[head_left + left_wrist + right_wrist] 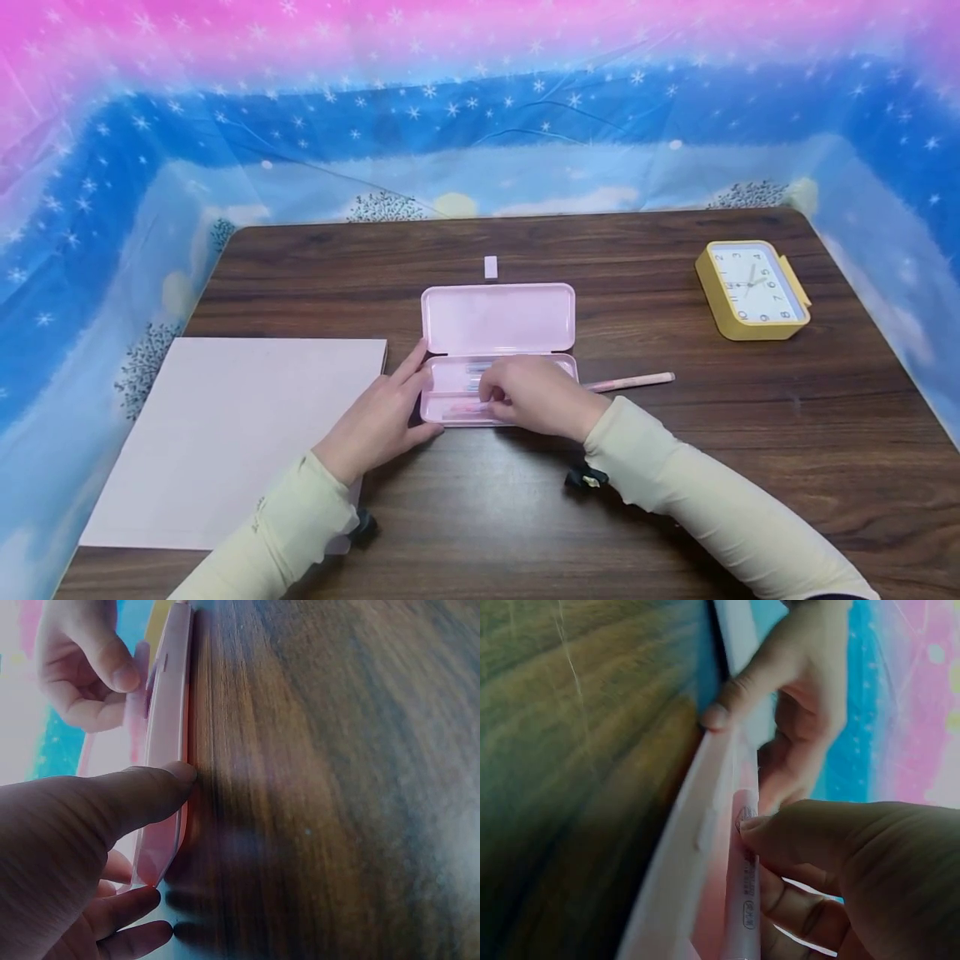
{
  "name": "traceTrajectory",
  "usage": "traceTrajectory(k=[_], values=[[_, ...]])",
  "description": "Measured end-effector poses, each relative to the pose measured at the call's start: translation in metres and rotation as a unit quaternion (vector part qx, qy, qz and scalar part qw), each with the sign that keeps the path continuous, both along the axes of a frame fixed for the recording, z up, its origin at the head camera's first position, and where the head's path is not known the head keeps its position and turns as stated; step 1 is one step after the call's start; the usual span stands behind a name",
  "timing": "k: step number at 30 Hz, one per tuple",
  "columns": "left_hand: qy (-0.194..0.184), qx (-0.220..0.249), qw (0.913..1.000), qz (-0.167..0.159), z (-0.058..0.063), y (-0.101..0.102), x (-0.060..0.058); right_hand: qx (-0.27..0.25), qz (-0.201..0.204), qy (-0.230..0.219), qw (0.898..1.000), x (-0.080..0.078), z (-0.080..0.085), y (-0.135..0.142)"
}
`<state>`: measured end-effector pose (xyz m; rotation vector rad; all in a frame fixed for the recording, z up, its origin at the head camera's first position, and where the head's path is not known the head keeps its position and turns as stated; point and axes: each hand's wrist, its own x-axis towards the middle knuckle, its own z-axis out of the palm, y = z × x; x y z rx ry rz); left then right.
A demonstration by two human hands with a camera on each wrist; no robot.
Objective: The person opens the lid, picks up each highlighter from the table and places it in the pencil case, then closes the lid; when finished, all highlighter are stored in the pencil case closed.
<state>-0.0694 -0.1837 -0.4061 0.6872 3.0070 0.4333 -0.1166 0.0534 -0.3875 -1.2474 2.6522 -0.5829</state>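
Observation:
An open pink pencil case lies on the table with its lid folded back. My left hand holds its left end, thumb against the front wall and the other fingers around the end and back. Over the tray, my right hand pinches a pale pink pen with printing on its barrel. That pen lies lengthwise along the front side of the case. Behind the right fingers, several bluish sticks show in the tray, partly hidden by the hand.
Right of the case lies another pink pen. A small whitish block sits behind the lid. A large white board or pad covers the left side of the table, and a yellow clock lies at the back right.

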Motion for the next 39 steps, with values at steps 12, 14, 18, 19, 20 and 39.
traceTrajectory(k=[12, 14, 18, 19, 20, 39], values=[[0.01, 0.001, 0.9999, -0.003, 0.0, 0.0, 0.0, 0.016, -0.018, 0.029, 0.999, 0.009, -0.004, -0.007], [0.008, 0.001, 1.0, -0.003, -0.001, 0.0, 0.0, 0.013, -0.017, 0.027, 0.999, 0.009, -0.004, -0.006], [0.003, 0.0, 1.0, -0.001, -0.001, 0.0, 0.0, 0.009, -0.017, 0.019, 1.0, 0.01, -0.003, -0.003], [0.002, -0.001, 1.0, -0.001, -0.001, 0.0, 0.0, 0.007, -0.017, 0.015, 1.0, 0.01, -0.002, -0.002], [0.001, -0.001, 1.0, -0.001, -0.001, 0.0, 0.0, 0.007, -0.017, 0.012, 1.0, 0.01, -0.001, -0.001], [-0.006, 0.002, 1.0, -0.001, 0.0, 0.0, 0.0, -0.022, -0.031, -0.024, 0.999, 0.003, 0.004, 0.012]])
